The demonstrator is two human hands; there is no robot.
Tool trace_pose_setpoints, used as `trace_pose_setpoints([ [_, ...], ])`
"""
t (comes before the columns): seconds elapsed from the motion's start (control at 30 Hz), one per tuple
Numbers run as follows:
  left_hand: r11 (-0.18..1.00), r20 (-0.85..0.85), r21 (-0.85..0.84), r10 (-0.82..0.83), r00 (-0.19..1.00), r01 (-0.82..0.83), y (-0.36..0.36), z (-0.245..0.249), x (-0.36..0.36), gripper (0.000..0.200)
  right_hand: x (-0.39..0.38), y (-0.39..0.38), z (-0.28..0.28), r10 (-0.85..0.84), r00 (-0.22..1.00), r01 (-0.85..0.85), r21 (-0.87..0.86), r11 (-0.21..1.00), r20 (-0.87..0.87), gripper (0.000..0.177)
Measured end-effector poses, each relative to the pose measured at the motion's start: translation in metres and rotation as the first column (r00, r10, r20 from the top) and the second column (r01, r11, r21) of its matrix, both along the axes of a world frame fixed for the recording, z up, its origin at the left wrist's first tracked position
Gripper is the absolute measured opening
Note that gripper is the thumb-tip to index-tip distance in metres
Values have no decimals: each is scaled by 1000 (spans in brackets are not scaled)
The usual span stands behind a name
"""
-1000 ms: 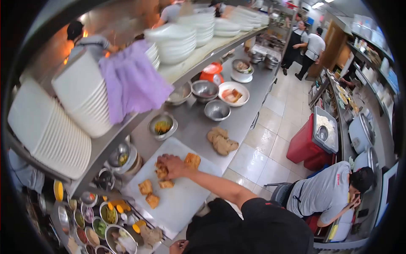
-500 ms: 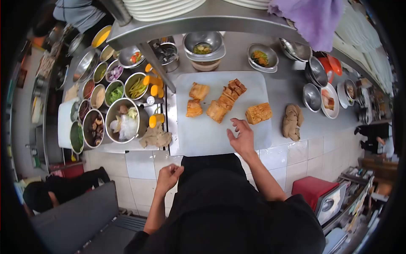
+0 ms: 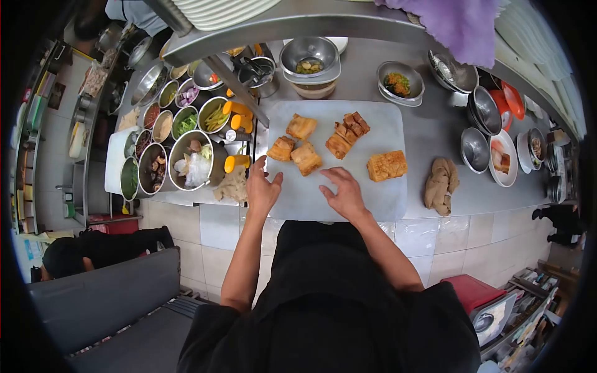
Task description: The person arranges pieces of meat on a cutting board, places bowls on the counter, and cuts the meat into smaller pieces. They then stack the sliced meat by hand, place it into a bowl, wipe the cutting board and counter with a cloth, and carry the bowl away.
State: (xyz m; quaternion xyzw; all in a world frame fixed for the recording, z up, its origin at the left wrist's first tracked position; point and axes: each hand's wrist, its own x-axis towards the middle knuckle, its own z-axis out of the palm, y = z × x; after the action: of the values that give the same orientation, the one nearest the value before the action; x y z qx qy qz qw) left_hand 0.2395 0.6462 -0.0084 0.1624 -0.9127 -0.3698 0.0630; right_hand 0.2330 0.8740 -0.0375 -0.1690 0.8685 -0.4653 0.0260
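On a white cutting board (image 3: 339,208) lie pieces of browned, roasted pork belly. Three chunks are grouped at the left, the nearest pork chunk (image 3: 306,158) just beyond my hands. A row of cut pork pieces (image 3: 347,135) sits at the upper middle, and a larger pork block (image 3: 387,166) lies apart on the right. My left hand (image 3: 263,188) hovers at the board's left edge, fingers apart, holding nothing. Over the board's near part is my right hand (image 3: 346,194), its fingers spread and nothing in them, closest to the nearest chunk.
Several metal pots of ingredients, including a large pot (image 3: 194,163), stand to the left beside yellow-capped bottles (image 3: 239,117). A folded brown cloth (image 3: 441,185) lies right of the board. Metal bowls (image 3: 475,150) stand farther right. A steel shelf (image 3: 311,28) with plates overhangs the back.
My left hand has risen from below the counter edge to the board's left side. My right hand shifted slightly left. One pork chunk moved from the row's near end toward the left group.
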Motion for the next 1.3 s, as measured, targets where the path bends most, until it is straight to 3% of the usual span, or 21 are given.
trace_pose_setpoints([
  [0.07, 999, -31, -33, -9, 999, 8, 6, -2, -3, 58, -7, 8, 16, -104, 994, 105, -20, 994, 41, 38],
  [0.13, 998, -62, -61, -16, 998, 12, 14, -3, -2, 58, -15, 20, 23, -263, 935, 294, 105, 950, -238, 59],
  [0.17, 995, -126, -99, -31, 992, 19, 20, -1, 1, 55, -21, 22, 39, -266, 933, 298, 108, 948, -243, 59],
  [0.2, 990, -189, -137, -48, 981, 22, 27, 1, 6, 52, -28, 24, 58, -325, 906, 383, 196, 903, -273, 76],
  [0.23, 997, -212, -70, -45, 976, 31, 36, 9, 12, 46, -37, 24, 70, -378, 873, 463, 279, 841, -309, 94],
  [0.37, 994, -195, 29, -94, 976, 102, 48, 2, 42, 38, -71, 12, 66, -374, 888, 459, 485, 744, -266, 114],
  [0.43, 988, -215, 62, -128, 968, 144, 45, -5, 55, 36, -87, 10, 58, -224, 959, 284, 560, 778, -175, 117],
  [0.53, 976, -196, 133, -146, 970, 173, 39, 2, 67, 28, -107, 21, 45, -286, 957, 283, 426, 859, -58, 110],
  [0.67, 986, -200, 82, -129, 971, 148, 23, -8, 75, 18, -103, 25, 47, -357, 928, 365, 427, 827, -102, 105],
  [0.77, 987, -121, 147, -50, 991, 67, 16, -11, 85, 13, -105, 52, 61, -212, 976, 216, 376, 901, -54, 100],
  [0.8, 987, -119, 150, -42, 992, 59, 14, -8, 93, 13, -108, 76, 63, -172, 982, 152, 214, 965, 80, 93],
  [0.83, 980, -14, 194, -39, 999, 41, 10, -4, 103, 12, -109, 100, 66, -110, 972, 104, 38, 994, 207, 87],
  [0.9, 961, 165, 276, -59, 985, 11, 3, -5, 126, 18, -95, 140, 86, -19, 995, 3, 158, 987, 101, 73],
  [0.93, 961, 167, 276, -52, 985, 4, -1, -10, 141, 18, -85, 148, 84, -11, 995, -5, 158, 987, 103, 73],
  [1.0, 955, 300, 224, -257, 919, 193, -10, -24, 167, 25, -66, 159, 75, 57, 990, -8, 348, 938, -132, 65],
  [1.03, 955, 304, 222, -257, 918, 194, -13, -30, 172, 25, -67, 162, 67, 56, 990, -8, 345, 939, -129, 65],
  [1.1, 942, 548, 335, -179, 817, -19, -15, -38, 178, 32, -65, 168, 44, 50, 995, -64, 174, 983, 83, 65],
  [1.13, 944, 553, 331, -180, 814, -16, -11, -31, 174, 32, -67, 171, 35, 46, 995, -61, 169, 984, 87, 65],
  [1.2, 975, 591, 196, -202, 781, 104, 0, -9, 158, 37, -72, 174, 22, -30, 864, 101, -116, 988, 502, 63],
  [1.23, 974, 548, 178, -214, 809, 137, 6, -6, 153, 39, -71, 171, 23, -31, 864, 108, -124, 986, 503, 63],
  [1.3, 972, 508, 197, -214, 834, 129, 18, -6, 144, 38, -68, 163, 25, -129, 610, 372, -139, 918, 782, 64],
])
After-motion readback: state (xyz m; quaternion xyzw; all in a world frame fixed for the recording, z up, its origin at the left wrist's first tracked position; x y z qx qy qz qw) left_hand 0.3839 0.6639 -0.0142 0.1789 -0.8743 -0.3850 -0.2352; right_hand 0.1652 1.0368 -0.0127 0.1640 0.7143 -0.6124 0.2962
